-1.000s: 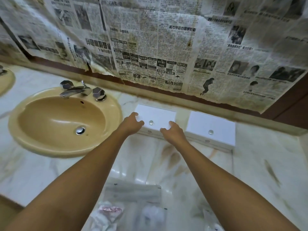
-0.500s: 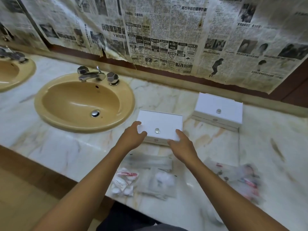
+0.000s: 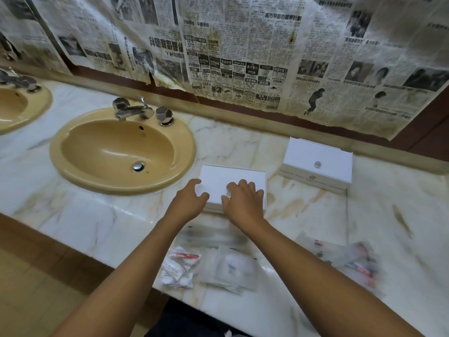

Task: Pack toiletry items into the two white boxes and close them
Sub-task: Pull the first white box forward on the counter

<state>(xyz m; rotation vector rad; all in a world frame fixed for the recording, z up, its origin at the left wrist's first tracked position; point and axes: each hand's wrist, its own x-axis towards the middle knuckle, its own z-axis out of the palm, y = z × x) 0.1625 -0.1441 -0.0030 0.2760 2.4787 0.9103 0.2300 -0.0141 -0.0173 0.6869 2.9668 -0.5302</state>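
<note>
Near white box (image 3: pixel 233 183) lid shut, flat on the marble just right of the sink, second white box (image 3: pixel 318 164) closed with a small round knob on top, farther back right, clear toiletry packets (image 3: pixel 209 266) and (image 3: pixel 349 259) along the front edge, blurred

1. A bathroom: two tan oval basins, one (image 3: pixel 121 152) at centre left and another (image 3: pixel 21 105) at the left edge.
2. Chrome tap (image 3: pixel 136 110) (faceted knobs).
3. Marble vanity counter (image 3: pixel 388 239); newspaper (image 3: pixel 243 57) covers the wall above.
</note>
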